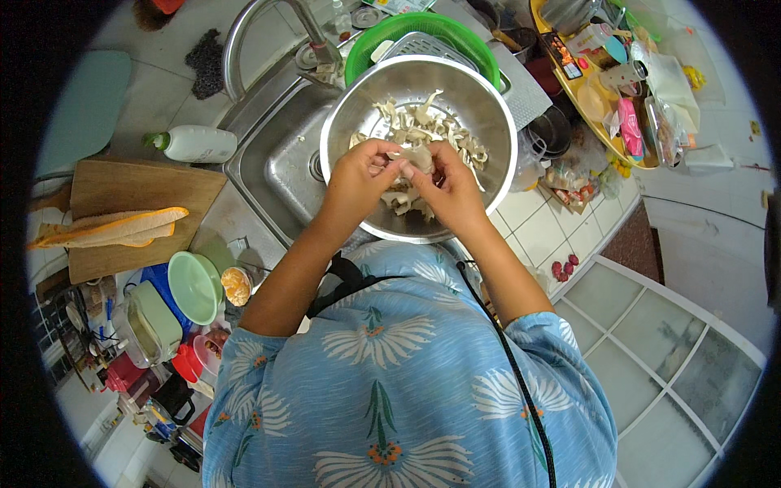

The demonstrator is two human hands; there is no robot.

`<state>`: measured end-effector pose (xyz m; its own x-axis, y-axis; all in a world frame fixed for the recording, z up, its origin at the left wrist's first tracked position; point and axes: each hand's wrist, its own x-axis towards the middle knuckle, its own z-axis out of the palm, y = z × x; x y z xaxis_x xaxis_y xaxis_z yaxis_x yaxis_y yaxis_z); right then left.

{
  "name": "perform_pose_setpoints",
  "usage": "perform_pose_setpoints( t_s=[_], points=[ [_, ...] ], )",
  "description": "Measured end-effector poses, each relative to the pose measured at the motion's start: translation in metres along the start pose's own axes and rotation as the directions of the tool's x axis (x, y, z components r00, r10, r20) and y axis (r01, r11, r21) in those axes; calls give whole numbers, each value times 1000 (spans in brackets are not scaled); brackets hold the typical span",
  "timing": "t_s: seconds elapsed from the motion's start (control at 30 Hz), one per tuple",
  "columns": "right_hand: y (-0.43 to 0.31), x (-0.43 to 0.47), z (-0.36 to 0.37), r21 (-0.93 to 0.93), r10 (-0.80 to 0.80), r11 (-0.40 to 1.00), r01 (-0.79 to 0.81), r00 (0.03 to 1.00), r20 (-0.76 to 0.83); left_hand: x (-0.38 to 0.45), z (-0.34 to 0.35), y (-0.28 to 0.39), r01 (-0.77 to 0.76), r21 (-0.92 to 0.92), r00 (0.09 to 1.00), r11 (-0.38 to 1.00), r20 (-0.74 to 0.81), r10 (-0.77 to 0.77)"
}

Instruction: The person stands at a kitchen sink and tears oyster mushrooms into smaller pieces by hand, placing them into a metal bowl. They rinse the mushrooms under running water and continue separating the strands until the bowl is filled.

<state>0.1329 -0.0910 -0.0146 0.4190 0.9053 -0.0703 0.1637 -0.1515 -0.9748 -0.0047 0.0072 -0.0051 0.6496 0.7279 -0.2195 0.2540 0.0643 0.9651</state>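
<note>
Both hands are over a large stainless steel bowl (pixel 497 122) at the right side of the sink. My left hand (pixel 365 174) and my right hand (pixel 444 183) pinch one pale mushroom piece (pixel 416 158) between them, thumbs close together. Torn mushroom strips (pixel 421 125) lie in the bowl below and beyond my hands. My fingers partly cover the pieces under them.
Left of the bowl is the metal sink basin (pixel 274 177) with its curved faucet (pixel 235 49). A green plastic basket (pixel 372 36) sits behind the bowl. Further left are a white bottle (pixel 201 144), a wooden cutting board (pixel 134 189) and a pale green bowl (pixel 195 288).
</note>
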Motion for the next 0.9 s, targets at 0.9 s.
perform_pose_setpoints(
  t_s=[0.9],
  points=[
    [33,15,3,498,243,779,-381,915,321,13,-10,-17,128,-331,976,935,207,-60]
  ],
)
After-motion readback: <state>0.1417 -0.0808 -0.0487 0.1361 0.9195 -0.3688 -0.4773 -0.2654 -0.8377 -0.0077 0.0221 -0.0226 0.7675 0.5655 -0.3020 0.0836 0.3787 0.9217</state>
